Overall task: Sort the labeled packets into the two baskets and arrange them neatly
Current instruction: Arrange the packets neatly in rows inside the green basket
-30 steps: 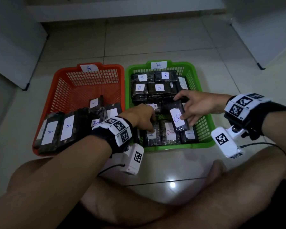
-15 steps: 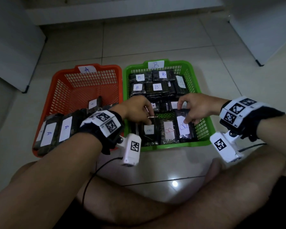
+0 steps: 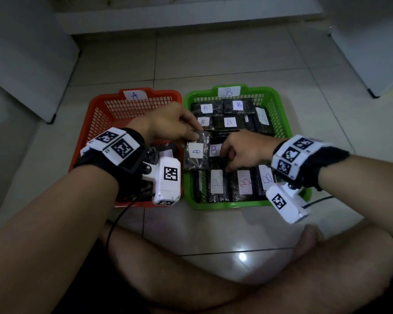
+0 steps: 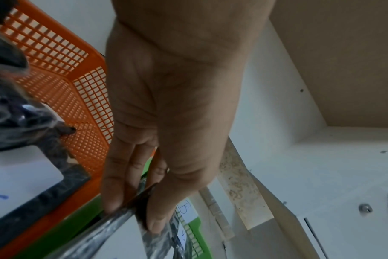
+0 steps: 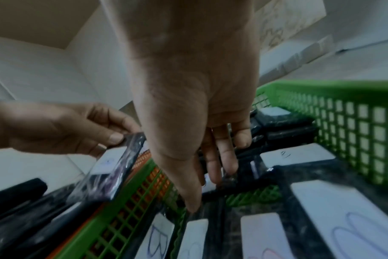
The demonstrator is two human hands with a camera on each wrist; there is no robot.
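Note:
The orange basket labeled A stands left of the green basket labeled B. My left hand pinches the top edge of a dark packet with a white B label. That packet hangs over the wall between the two baskets. The left wrist view shows finger and thumb of the left hand clamped on the packet. My right hand reaches into the middle of the green basket. Its fingers are fairly straight and touch the packets there. B packets fill the back rows and the front row.
Dark packets in the orange basket are mostly hidden behind my left wrist; one white label shows. The baskets sit on a tiled floor. My crossed legs lie close in front. White furniture flanks both sides.
My left hand has lifted a B packet out of the green basket's front and raised it over the dividing wall. My right hand left the packet it laid in the front row and moved to the middle.

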